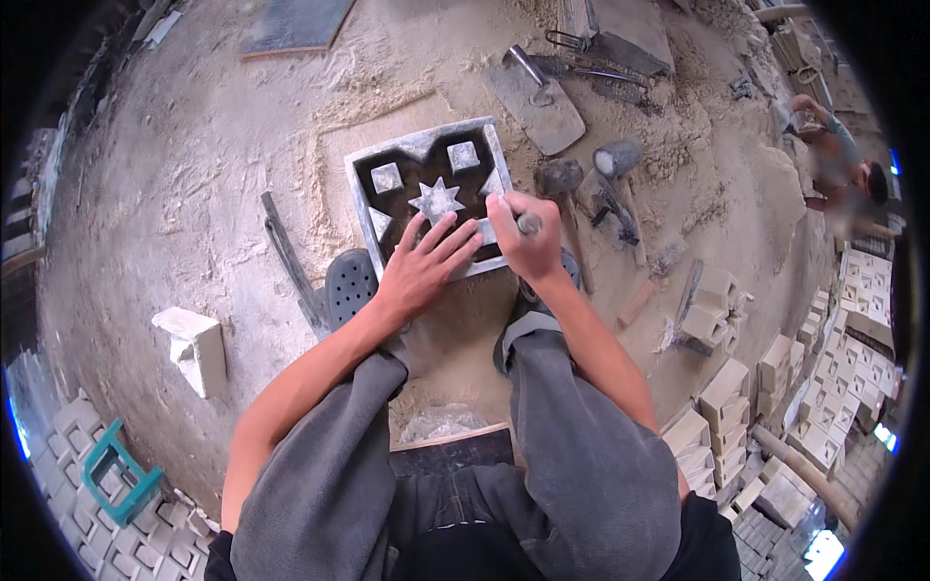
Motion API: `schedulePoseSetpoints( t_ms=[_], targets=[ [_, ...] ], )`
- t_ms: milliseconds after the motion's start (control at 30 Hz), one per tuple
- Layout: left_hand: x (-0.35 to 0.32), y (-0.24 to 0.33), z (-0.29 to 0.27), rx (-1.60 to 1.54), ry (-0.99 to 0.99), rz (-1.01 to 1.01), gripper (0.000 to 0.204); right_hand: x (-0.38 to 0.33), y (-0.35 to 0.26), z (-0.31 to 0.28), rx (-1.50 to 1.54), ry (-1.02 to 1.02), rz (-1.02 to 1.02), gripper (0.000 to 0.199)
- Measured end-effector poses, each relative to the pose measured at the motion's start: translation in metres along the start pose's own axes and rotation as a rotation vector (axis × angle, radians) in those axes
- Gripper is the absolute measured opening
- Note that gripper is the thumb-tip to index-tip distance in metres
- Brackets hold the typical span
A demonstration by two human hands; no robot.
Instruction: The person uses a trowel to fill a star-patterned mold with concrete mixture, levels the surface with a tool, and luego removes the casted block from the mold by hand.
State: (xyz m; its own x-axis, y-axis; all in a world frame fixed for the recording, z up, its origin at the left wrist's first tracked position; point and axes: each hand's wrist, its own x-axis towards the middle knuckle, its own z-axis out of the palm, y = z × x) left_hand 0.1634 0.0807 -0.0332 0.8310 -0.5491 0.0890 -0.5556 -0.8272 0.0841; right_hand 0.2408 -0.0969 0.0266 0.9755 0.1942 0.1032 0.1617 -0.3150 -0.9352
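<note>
A square grey mould (360,198) lies on the sandy ground in front of me, with a dark inside, a pale star (436,200) at its middle and small pale blocks (386,177) in the corners. My left hand (422,264) rests flat with spread fingers on the mould's near edge. My right hand (524,235) is closed around a small grey metal tool (529,224) at the mould's right side, near the star. My knees in grey trousers fill the lower middle.
Two hammers (560,180) and a trowel (536,82) lie to the right of the mould. A dark sandal (350,284) and a metal bar (287,254) lie to the left. Pale cast blocks (725,387) are stacked at the right, one broken block (195,346) at the left. Another person (841,160) crouches at the far right.
</note>
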Motion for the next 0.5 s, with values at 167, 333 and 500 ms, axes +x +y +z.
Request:
schedulePoseSetpoints(
  t_ms=[167, 333, 500],
  targets=[
    [0.009, 0.003, 0.0, -0.185, 0.011, -0.016, 0.07, -0.013, 0.03, -0.003, 0.046, 0.025, -0.021, 0.031],
    [0.001, 0.003, -0.005, -0.059, -0.06, 0.002, 0.073, -0.003, -0.003, -0.007, 0.024, -0.013, 0.041, 0.031],
    [0.008, 0.003, -0.007, -0.132, -0.056, -0.007, 0.079, -0.006, 0.035, -0.001, 0.051, 0.045, -0.057, 0.032]
  ],
)
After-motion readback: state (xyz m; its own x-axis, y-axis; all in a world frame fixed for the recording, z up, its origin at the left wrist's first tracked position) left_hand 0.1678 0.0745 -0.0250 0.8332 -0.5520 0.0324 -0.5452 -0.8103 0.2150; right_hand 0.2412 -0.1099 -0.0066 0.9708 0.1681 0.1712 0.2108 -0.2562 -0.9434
